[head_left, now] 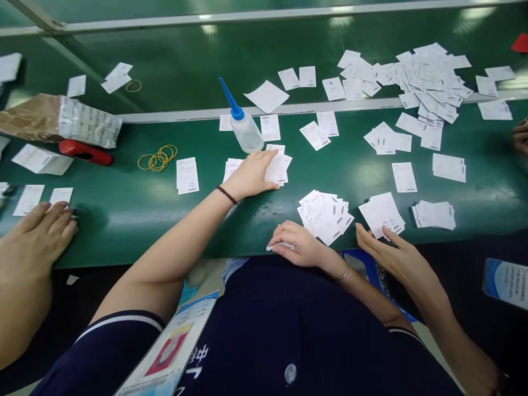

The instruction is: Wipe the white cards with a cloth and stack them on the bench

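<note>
the left hand (251, 175) lies spread on thin white paper slips (277, 169) below a clear blue-tipped plastic bottle (245, 129), while the right hand (295, 245) pinches a small white paper slip (280, 247).

**Slips laid along the surface (124, 231)**

The left hand (251, 176) is rested on a slip pile (277, 169), with a squeeze bottle (246, 131) placed behind it. A fanned slip stack (324, 217) is laid just beyond the right hand (303, 245); rubber bands (157, 159) are left of the left hand.
</note>
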`<state>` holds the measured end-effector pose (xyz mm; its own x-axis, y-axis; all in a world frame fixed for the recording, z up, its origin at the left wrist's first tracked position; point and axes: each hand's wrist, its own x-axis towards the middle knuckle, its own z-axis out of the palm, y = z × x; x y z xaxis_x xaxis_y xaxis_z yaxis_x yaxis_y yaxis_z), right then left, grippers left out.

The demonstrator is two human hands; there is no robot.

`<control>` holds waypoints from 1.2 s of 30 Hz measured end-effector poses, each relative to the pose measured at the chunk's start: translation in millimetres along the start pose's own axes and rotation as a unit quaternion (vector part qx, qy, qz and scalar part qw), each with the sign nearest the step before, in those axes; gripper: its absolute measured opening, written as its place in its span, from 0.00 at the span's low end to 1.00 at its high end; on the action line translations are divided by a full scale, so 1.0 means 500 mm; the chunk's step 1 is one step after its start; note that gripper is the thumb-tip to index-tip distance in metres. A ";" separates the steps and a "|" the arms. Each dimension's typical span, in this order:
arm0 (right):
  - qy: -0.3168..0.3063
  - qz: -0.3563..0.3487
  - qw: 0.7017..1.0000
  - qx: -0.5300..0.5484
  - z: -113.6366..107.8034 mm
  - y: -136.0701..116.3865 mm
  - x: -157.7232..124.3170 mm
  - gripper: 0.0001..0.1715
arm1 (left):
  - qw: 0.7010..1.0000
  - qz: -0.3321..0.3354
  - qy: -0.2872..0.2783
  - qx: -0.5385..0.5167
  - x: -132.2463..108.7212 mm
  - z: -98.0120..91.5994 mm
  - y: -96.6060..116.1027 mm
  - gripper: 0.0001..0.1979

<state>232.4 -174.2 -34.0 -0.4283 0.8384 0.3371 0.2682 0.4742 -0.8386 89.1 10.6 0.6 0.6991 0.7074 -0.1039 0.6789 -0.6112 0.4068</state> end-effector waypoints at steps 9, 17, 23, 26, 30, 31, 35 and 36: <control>0.003 -0.006 1.000 0.018 -0.008 -0.002 0.004 0.09 | 0.999 -0.018 0.047 -0.020 -0.002 0.000 0.009 0.49; 0.014 -0.005 1.000 0.020 -0.022 0.004 0.015 0.06 | 0.966 -0.039 0.095 -0.236 -0.032 -0.023 0.015 0.28; 0.013 0.012 0.999 0.028 -0.026 0.007 0.011 0.06 | 0.906 -0.104 0.103 -0.397 -0.122 -0.039 0.012 0.14; 0.000 0.035 0.999 0.034 -0.028 0.010 0.009 0.06 | 0.904 -0.109 0.100 -0.402 -0.168 -0.019 0.011 0.12; -0.009 0.054 0.998 0.026 -0.033 0.007 0.014 0.06 | 0.924 -0.106 0.097 -0.354 -0.202 0.023 0.003 0.10; -0.008 0.059 0.998 0.022 -0.033 0.005 0.016 0.06 | 0.929 -0.105 0.099 -0.341 -0.207 0.031 0.002 0.11; 0.015 0.091 0.996 -0.007 -0.029 -0.004 0.028 0.05 | 0.956 -0.070 0.149 -0.243 -0.233 0.050 0.000 0.14; 0.028 0.101 0.994 -0.017 -0.027 -0.005 0.032 0.05 | 0.961 -0.056 0.173 -0.206 -0.243 0.054 0.001 0.13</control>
<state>236.7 -158.5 -20.7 -0.3137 0.9307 0.1880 0.3739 0.3031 -0.8765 10.2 -85.2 -11.1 0.4625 0.8797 0.1111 0.5487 -0.3824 0.7434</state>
